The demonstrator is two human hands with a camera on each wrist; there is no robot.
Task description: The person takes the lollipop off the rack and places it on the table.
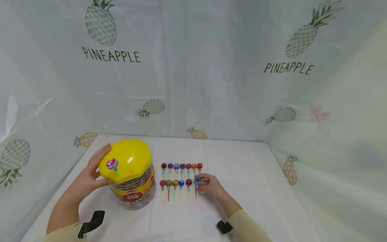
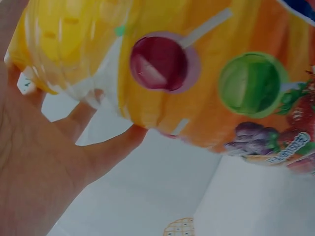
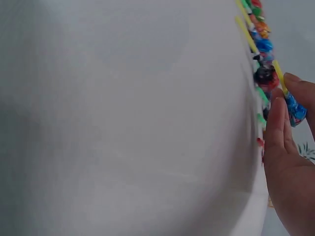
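Clearly "PINEAPPLE" marks the backdrop [image 1: 111, 55]; left hand [image 1: 90, 176] fingers spread on jar [image 1: 133, 178], right hand [image 1: 210, 185] pinching blue lollipop [image 1: 197, 182].

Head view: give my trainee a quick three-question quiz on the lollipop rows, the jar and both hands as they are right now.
1. True or false: the left hand rests against the side of the yellow-lidded clear plastic candy jar.
2. How many wrapped lollipops lie in the back row of lollipops?
A) five B) seven C) nine
3. Fill in: the right hand pinches the ____-wrapped lollipop with a yellow stick at the right end of the front row.

Key
1. True. One lollipop, the red-and-blue wrapped lollipop, also stands in the lid.
2. B
3. blue
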